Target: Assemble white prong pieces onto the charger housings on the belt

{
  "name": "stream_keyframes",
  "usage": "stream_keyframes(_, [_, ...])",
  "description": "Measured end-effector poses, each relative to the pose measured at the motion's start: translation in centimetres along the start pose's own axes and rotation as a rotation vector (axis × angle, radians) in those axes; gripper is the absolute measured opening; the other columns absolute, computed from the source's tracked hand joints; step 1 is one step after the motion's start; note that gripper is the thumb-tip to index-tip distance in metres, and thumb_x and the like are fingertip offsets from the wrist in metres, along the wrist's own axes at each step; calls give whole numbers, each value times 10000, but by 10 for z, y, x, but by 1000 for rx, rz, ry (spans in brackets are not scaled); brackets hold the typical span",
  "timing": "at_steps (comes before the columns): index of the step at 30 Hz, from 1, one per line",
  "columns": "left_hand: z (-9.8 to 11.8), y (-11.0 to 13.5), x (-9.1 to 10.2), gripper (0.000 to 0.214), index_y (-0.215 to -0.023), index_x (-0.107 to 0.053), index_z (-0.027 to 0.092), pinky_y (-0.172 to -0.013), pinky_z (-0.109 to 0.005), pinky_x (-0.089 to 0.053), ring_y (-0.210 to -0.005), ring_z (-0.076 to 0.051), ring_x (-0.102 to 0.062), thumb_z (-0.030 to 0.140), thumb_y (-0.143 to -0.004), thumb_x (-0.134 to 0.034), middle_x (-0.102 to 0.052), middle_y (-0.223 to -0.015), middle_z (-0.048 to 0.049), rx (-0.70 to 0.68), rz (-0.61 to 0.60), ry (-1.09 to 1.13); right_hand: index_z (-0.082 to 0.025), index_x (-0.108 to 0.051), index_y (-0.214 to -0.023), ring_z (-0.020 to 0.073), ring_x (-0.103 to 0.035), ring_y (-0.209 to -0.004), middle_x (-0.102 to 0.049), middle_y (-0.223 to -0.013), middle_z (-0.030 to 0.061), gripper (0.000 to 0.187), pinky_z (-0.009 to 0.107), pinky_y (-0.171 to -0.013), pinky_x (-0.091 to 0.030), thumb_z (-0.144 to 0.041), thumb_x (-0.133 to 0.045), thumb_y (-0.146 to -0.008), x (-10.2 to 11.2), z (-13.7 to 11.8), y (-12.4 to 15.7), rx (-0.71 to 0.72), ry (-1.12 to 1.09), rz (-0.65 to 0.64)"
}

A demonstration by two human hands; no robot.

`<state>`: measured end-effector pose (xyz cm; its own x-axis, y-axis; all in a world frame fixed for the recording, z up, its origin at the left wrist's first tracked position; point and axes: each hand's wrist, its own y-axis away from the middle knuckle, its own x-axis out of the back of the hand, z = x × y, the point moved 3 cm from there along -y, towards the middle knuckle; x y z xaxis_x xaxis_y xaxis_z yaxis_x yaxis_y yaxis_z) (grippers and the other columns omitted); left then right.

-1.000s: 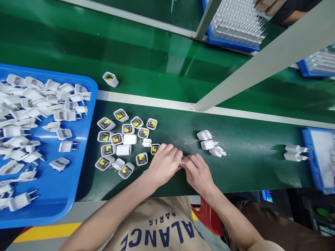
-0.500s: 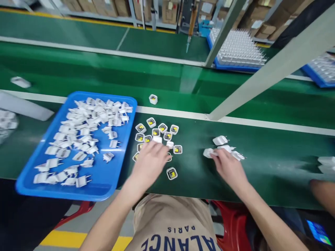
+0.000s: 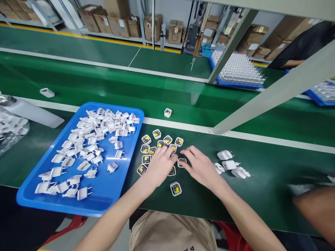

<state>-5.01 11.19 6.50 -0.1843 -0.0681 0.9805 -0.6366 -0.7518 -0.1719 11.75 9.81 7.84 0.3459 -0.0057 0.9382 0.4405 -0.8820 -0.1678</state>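
My left hand [image 3: 162,166] is closed, its fingers bent down over a cluster of white charger housings [image 3: 146,159] with yellow and black parts inside. What its fingertips hold is hidden. Beside it, my right hand [image 3: 202,169] has its thumb and fingers apart, with its fingertips by an open-topped housing [image 3: 181,162]. One more housing [image 3: 176,188] lies nearer the bench edge. To the right of my right hand are several white plug chargers [image 3: 230,165] with pins, lying on their sides.
A blue tray [image 3: 104,205] of white pin covers [image 3: 84,165] stands at left. Single housings sit on the green belt [image 3: 125,87]. A slanted pale post [image 3: 261,94] rises at right. A white bottle [image 3: 39,113] lies far left; another person's arm [image 3: 316,209] reaches in at right.
My right hand has left the plug chargers at right and moved left, close to my left hand. The white charger it touched now lies with the others. The view has tilted up slightly.
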Motion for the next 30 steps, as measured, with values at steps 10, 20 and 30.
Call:
stream_keyframes(10, [14,-31,28,185,-1032,-662,186,-823,-376,-526,-899,-211,-605,120,-1013,-490,-662,-975,-61,-84,71,319,-272,-624,-1109,179,-713,-825,-689,-1049,44,113,310,-725,-615,-296,-532,-1048,11,24,11,-109,-427,166])
stream_keyframes(20, [-87,-216,-12,271,-1211,-613,149,-916,-364,-505,-1039,-242,-647,187,-943,-624,-656,-1149,-108,180,-255,120,-262,-639,-1044,142,-632,-676,-668,-927,29,107,257,-619,-556,-189,-656,-968,55,54,68,-288,-485,463])
stream_keyframes(30, [75,-72,-1,172,-1111,-637,198,-637,-301,-519,-737,-201,-692,321,-1006,-577,-661,-996,-67,-75,-230,181,-252,-675,-996,194,-645,-839,-617,-1002,70,70,271,-624,-558,-205,-672,-944,56,40,156,-571,-625,578])
